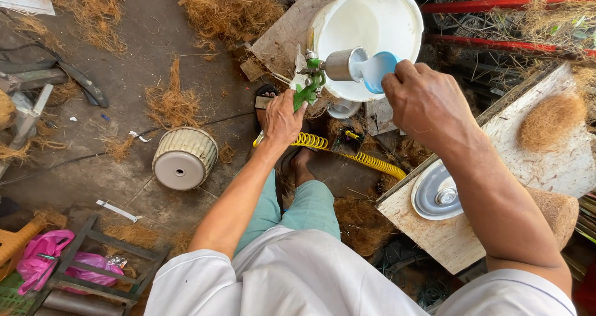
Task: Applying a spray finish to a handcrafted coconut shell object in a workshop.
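The left hand (282, 120) has its fingers clenched on a green spray gun (308, 86), held over the white bucket (397, 12). The right hand (425, 102) grips a blue cup (379, 69), tipped at the gun's metal cup (341, 64). A yellow coiled hose (366, 161) trails below; a pot lid (434, 195) rests on the wooden surface (559, 161) just right.

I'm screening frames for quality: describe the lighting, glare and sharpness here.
Head view: soft, even daylight with faint shadows; the white bucket is bright, close to washed out inside; the left hand on the green spray gun and the right hand with the blue scoop are sharp; wide-angle lens bends the edges.
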